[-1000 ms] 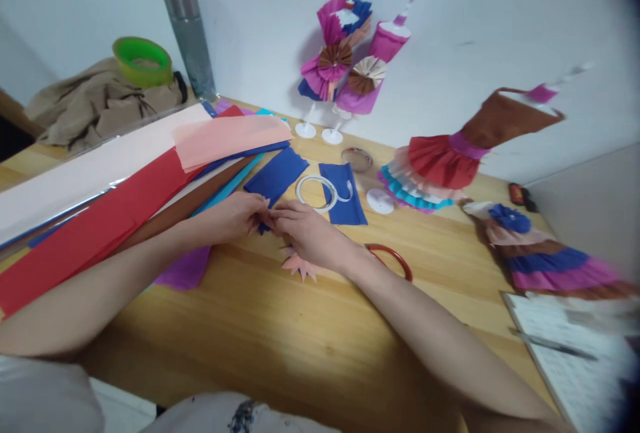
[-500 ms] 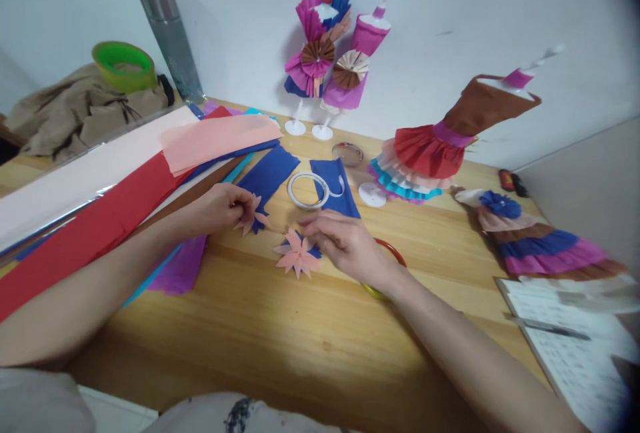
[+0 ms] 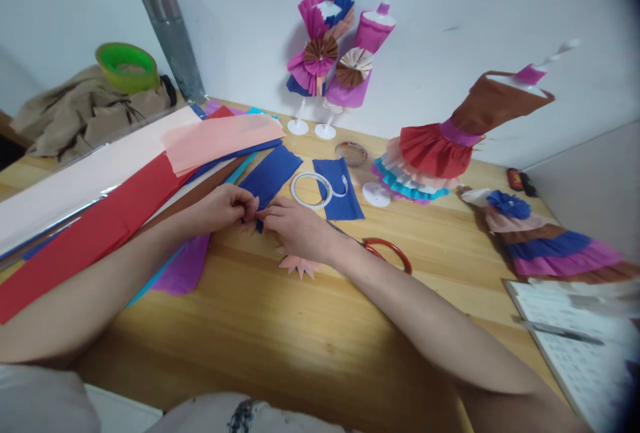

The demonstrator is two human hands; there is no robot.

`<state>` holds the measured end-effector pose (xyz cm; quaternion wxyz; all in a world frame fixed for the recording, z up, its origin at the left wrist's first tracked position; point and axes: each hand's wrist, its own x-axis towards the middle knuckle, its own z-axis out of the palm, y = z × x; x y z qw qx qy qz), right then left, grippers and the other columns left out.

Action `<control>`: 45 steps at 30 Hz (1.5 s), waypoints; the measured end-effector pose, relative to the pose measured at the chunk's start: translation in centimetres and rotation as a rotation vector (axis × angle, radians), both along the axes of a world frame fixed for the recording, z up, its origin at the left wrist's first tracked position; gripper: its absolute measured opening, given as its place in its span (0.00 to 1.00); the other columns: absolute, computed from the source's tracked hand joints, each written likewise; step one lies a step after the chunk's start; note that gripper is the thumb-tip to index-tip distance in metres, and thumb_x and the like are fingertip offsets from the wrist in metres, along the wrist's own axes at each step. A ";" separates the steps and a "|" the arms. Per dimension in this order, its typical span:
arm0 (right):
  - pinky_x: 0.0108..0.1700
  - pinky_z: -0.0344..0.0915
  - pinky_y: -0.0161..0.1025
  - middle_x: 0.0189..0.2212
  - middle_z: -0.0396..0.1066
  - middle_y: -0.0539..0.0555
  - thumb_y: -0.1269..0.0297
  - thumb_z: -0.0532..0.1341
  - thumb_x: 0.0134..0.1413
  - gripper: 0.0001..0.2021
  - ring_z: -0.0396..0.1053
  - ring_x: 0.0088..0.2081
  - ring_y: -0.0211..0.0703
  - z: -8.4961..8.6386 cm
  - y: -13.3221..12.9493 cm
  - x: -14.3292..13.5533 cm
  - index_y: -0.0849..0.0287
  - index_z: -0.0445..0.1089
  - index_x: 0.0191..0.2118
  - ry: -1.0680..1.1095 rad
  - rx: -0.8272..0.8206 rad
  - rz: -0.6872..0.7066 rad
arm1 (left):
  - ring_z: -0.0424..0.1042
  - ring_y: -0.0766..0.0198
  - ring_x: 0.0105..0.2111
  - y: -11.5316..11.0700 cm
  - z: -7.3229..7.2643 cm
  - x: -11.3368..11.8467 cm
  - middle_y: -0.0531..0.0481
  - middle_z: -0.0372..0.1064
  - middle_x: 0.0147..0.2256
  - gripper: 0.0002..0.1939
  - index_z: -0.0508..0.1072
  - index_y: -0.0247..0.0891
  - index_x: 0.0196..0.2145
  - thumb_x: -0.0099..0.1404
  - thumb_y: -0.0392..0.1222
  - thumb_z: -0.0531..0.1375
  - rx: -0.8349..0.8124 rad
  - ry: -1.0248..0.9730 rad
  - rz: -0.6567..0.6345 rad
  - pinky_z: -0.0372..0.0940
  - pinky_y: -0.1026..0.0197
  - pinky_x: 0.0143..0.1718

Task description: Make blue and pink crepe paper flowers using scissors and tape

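My left hand (image 3: 225, 208) is closed in a pinch on a pink and blue paper flower (image 3: 247, 227), which is mostly hidden under the fingers. My right hand (image 3: 297, 228) has its fingertips pressed together at the same flower's right side, close against the left fingertips. Below the right hand, a second pink paper flower (image 3: 301, 266) lies on the table, its upper part covered by the hand. A white roll of tape (image 3: 294, 191) with a loose curled end rests just beyond, partly over a blue paper piece (image 3: 350, 201). Another blue strip (image 3: 273, 170) extends behind the left hand.
Scissors (image 3: 407, 260) lie partly under my right forearm. Coloured paper sheets (image 3: 135, 200) are piled at left. A bottle (image 3: 173, 40) and a green tape roll (image 3: 127, 80) stand behind. Mini mannequins in paper dresses (image 3: 440, 146) line the wall; a notebook (image 3: 550, 366) lies right.
My right hand has moved left from beside the second flower to meet my left hand at the held flower. It now covers part of the second flower, and more of the scissors shows.
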<state>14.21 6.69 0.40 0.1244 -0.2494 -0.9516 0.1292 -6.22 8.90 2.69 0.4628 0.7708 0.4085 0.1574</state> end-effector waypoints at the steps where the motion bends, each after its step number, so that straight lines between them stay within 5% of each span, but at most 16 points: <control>1: 0.47 0.67 0.41 0.39 0.77 0.58 0.79 0.64 0.47 0.08 0.69 0.45 0.48 0.1 0.0 -0.1 0.62 0.73 0.34 -0.027 0.000 -0.005 | 0.71 0.65 0.29 0.0 0.0 0.0 0.50 0.73 0.24 0.09 0.69 0.35 0.20 0.50 0.30 0.51 -0.031 -0.021 0.025 0.65 0.61 0.36; 8: 0.47 0.66 0.40 0.38 0.77 0.57 0.78 0.62 0.51 0.07 0.71 0.43 0.46 0.5 -0.6 0.0 0.62 0.73 0.35 -0.136 -0.010 -0.038 | 0.71 0.66 0.26 -0.4 1.2 0.0 0.51 0.72 0.25 0.08 0.72 0.34 0.26 0.51 0.31 0.53 -0.138 -0.068 0.233 0.68 0.62 0.32; 15: 0.42 0.65 0.39 0.36 0.76 0.57 0.76 0.66 0.45 0.06 0.71 0.40 0.46 0.9 -0.7 0.1 0.62 0.72 0.32 -0.138 -0.016 -0.032 | 0.72 0.63 0.35 -0.1 -1.1 0.0 0.48 0.72 0.33 0.06 0.78 0.34 0.32 0.57 0.39 0.63 0.298 0.111 0.013 0.66 0.61 0.39; 19: 0.38 0.67 0.35 0.40 0.77 0.55 0.79 0.59 0.52 0.10 0.74 0.39 0.41 1.3 -1.2 1.2 0.60 0.73 0.38 0.022 -0.081 -0.087 | 0.72 0.64 0.34 0.1 -1.9 0.2 0.49 0.70 0.33 0.05 0.79 0.35 0.33 0.58 0.34 0.63 0.360 0.226 -0.033 0.65 0.63 0.37; 22: 0.45 0.69 0.37 0.47 0.76 0.58 0.80 0.52 0.57 0.14 0.73 0.50 0.42 2.1 -1.8 3.3 0.59 0.72 0.39 0.252 -0.094 -0.135 | 0.72 0.64 0.35 0.1 -1.8 0.2 0.48 0.70 0.34 0.06 0.79 0.35 0.34 0.58 0.35 0.63 0.352 0.216 -0.027 0.65 0.63 0.38; 28: 0.41 0.71 0.39 0.41 0.78 0.57 0.74 0.54 0.62 0.10 0.76 0.41 0.43 3.9 -3.9 9.6 0.59 0.73 0.37 0.296 -0.044 -0.364 | 0.73 0.64 0.31 -0.3 -0.7 -0.1 0.47 0.74 0.36 0.11 0.78 0.35 0.34 0.59 0.46 0.63 0.205 0.125 0.037 0.66 0.63 0.34; 34: 0.45 0.71 0.44 0.39 0.77 0.59 0.73 0.53 0.61 0.12 0.74 0.43 0.48 2.2 -6.6 13.3 0.59 0.74 0.40 0.097 -0.076 -0.622 | 0.75 0.61 0.31 -1.1 1.2 0.1 0.52 0.73 0.23 0.11 0.74 0.39 0.32 0.62 0.48 0.57 -0.024 0.056 0.032 0.67 0.63 0.36; 40: 0.39 0.71 0.45 0.39 0.73 0.60 0.71 0.57 0.57 0.10 0.72 0.37 0.48 1.3 -9.1 13.9 0.60 0.73 0.43 -0.046 -0.140 -0.716 | 0.70 0.64 0.27 -0.9 2.7 0.8 0.51 0.74 0.27 0.12 0.78 0.39 0.36 0.61 0.48 0.59 0.230 0.199 0.121 0.60 0.66 0.27; 45: 0.41 0.70 0.45 0.40 0.71 0.61 0.74 0.56 0.55 0.14 0.72 0.39 0.50 1.3 -9.3 13.2 0.62 0.71 0.46 -0.125 -0.153 -0.744 | 0.71 0.65 0.32 0.8 3.1 5.1 0.50 0.74 0.33 0.09 0.77 0.36 0.34 0.62 0.35 0.56 0.442 0.266 -0.133 0.62 0.65 0.34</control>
